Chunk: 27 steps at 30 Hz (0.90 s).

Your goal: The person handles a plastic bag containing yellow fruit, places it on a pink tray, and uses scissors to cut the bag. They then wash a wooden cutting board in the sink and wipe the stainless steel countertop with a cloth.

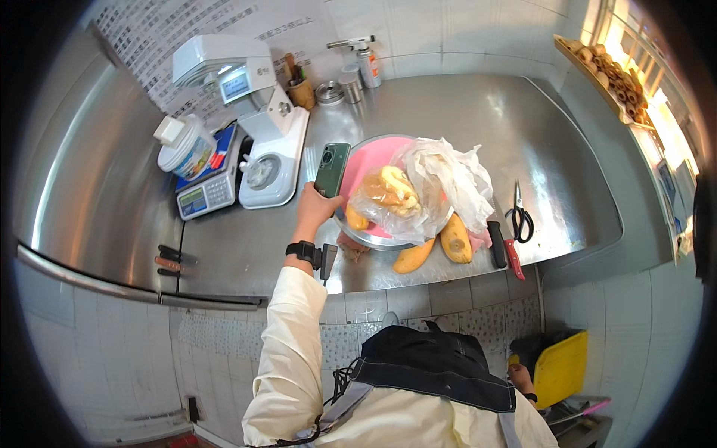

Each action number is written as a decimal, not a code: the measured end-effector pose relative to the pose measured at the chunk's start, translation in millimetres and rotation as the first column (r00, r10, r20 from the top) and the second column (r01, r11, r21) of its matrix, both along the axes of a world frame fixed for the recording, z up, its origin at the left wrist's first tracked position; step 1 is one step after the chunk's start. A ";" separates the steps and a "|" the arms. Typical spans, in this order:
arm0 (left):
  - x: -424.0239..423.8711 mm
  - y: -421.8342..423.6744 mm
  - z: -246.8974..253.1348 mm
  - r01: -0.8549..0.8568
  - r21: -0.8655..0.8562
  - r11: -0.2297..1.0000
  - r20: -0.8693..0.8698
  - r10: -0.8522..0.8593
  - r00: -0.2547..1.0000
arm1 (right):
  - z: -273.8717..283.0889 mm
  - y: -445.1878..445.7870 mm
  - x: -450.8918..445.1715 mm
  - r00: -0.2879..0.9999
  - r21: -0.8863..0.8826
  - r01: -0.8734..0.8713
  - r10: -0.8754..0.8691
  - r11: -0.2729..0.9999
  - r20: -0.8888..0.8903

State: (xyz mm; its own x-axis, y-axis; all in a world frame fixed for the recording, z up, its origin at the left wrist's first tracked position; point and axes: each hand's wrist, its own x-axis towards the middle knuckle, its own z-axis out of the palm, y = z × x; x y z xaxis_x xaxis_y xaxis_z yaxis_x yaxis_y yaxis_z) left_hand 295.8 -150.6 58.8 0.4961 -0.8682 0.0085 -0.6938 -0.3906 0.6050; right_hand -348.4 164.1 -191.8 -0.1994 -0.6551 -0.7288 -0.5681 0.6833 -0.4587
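Observation:
My left hand (321, 205) grips the lower end of a green smartphone (333, 168), camera side up, at the left rim of a round metal tray (376, 243) with a pink surface. In the tray lie a clear plastic bag with yellow food (396, 190) and a crumpled white plastic bag (454, 173). Yellow fruits, seemingly mangoes (456, 239), lie at the tray's front edge. Low at the right, my right hand (521, 378) has its fingers closed on a small yellow thing (513, 360), partly hidden, beside a dark bin with a yellow lid (560, 369).
A black-handled knife (496, 243), a red-handled knife (514, 259) and black-handled scissors (521, 218) lie right of the tray. Left stand a white machine (271, 123) and a digital scale (207, 196) bearing a tub (187, 148). Behind are a blowtorch (367, 61) and metal canisters (351, 87).

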 end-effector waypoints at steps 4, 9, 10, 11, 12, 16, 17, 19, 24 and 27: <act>-2.8 -26.8 4.4 0.105 0.131 0.986 0.123 -0.121 0.985 | -5.0 44.2 18.9 0.979 0.044 0.181 -0.184 0.983 0.085; -0.9 -58.4 9.4 0.390 0.252 0.886 0.064 -0.417 0.907 | -27.3 105.9 29.8 0.921 0.010 0.375 -0.374 0.927 0.113; 3.9 -54.0 4.6 0.349 0.219 0.911 0.124 -0.380 0.916 | -39.2 112.0 26.9 0.940 0.027 0.333 -0.334 0.943 0.077; 6.3 -50.3 -1.5 0.307 0.182 0.934 0.180 -0.338 0.924 | -46.2 124.6 22.4 0.956 0.049 0.289 -0.291 0.956 0.041; 7.8 -44.2 1.7 0.318 0.178 0.931 0.191 -0.349 0.917 | -38.8 122.4 32.9 0.936 0.066 0.344 -0.348 0.937 0.056; 14.5 -43.6 -9.8 0.371 0.119 0.921 0.221 -0.388 0.895 | -19.5 110.0 42.1 0.921 0.023 0.384 -0.384 0.923 0.063; 14.2 -45.7 -12.1 0.370 0.118 0.922 0.187 -0.386 0.903 | -13.7 100.9 37.9 0.856 0.038 0.500 -0.500 0.865 0.134; 14.1 -45.1 -11.1 0.365 0.121 0.923 0.124 -0.378 0.917 | 10.2 88.3 43.1 0.668 0.101 0.697 -0.694 0.710 0.268; 46.7 -39.6 -44.2 0.340 -0.025 0.940 -0.166 -0.340 0.926 | -38.3 82.4 -2.3 0.821 -0.044 0.559 -0.545 0.828 0.170; 29.2 -19.9 -44.9 0.268 -0.075 0.961 -0.460 -0.272 0.846 | -52.3 71.2 -22.7 0.977 -0.091 0.146 -0.158 0.985 -0.141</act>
